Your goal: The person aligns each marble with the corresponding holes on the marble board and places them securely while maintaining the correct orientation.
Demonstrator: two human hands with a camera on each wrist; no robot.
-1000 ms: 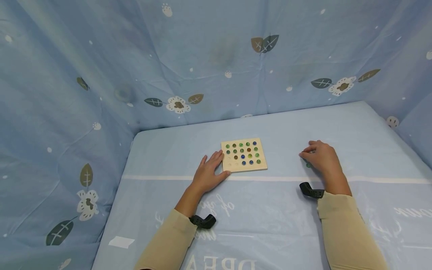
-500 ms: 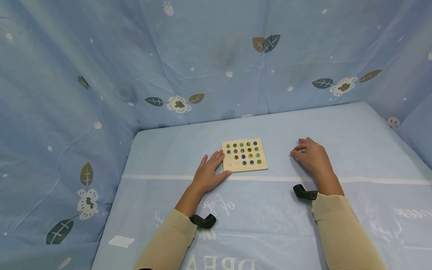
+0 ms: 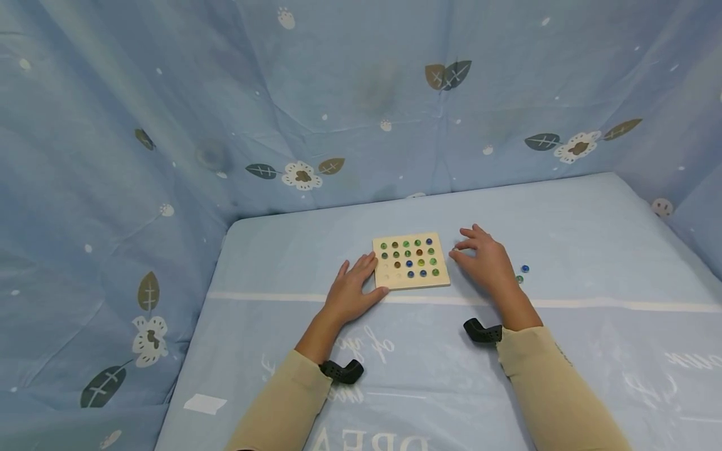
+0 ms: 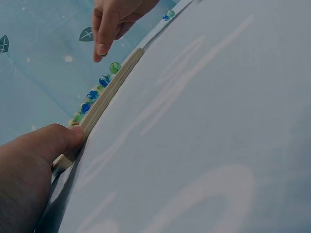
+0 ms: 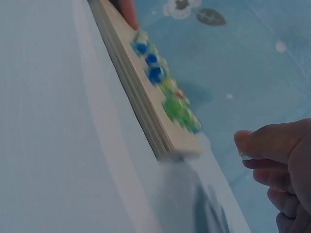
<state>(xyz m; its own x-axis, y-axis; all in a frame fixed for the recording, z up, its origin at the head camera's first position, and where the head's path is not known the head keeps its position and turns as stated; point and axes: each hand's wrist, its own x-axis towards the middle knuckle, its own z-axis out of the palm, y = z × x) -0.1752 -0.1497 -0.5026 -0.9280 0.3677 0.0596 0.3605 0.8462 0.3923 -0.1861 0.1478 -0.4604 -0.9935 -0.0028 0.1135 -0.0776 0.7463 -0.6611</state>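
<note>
A pale wooden marble board (image 3: 403, 283) lies mid-table, most of its hollows filled with green, blue, brown and yellow glass marbles; several hollows at the near left corner hold none. My left hand (image 3: 351, 289) rests at the board's left side with fingers extended, thumb (image 4: 68, 138) at the front edge. My right hand (image 3: 482, 258) is just right of the board, above the table, pinching a small marble (image 5: 244, 156) between thumb and forefinger. Only a sliver of that marble shows, and the fingers hide the rest.
A blue marble (image 3: 525, 269) and a green marble (image 3: 519, 279) lie on the table to the right of my right hand. A white paper-like patch (image 3: 205, 404) is at the front left. Patterned blue cloth (image 3: 361, 113) hangs behind and beside the table.
My right hand has moved left from the loose marbles to near the board's right side, carrying the pinched marble and uncovering two marbles behind it. My left hand stays at the board.
</note>
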